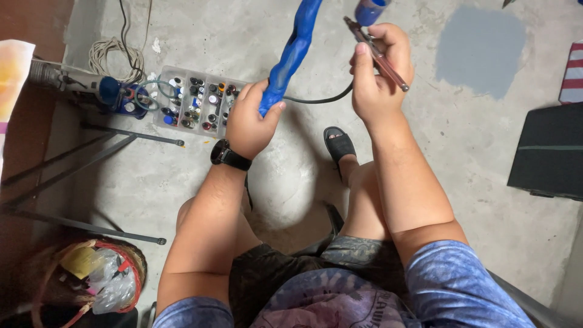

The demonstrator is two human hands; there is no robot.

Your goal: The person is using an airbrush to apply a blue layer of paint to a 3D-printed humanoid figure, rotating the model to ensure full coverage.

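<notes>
Blue moulded elongated piece point(291, 54) runs upward toward top centre, gripped in your left hand point(249, 124); your right hand's fingers point(364, 67) pinch the slim airbrush point(376, 54) just right of it.

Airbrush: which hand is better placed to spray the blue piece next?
Probably the right hand: it holds the airbrush, tip up beside the blue piece. The left hand is occupied gripping that piece's lower end.

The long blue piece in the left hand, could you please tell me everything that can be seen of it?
The blue piece is long, narrow and wavy in outline, with a glossy, freshly painted-looking surface in deep blue. It stands tilted, its top running out of view. The left hand grips its lower end, thumb and fingers wrapped around it. The right hand holds an airbrush close beside it, apart from it. Its material cannot be told.
</notes>
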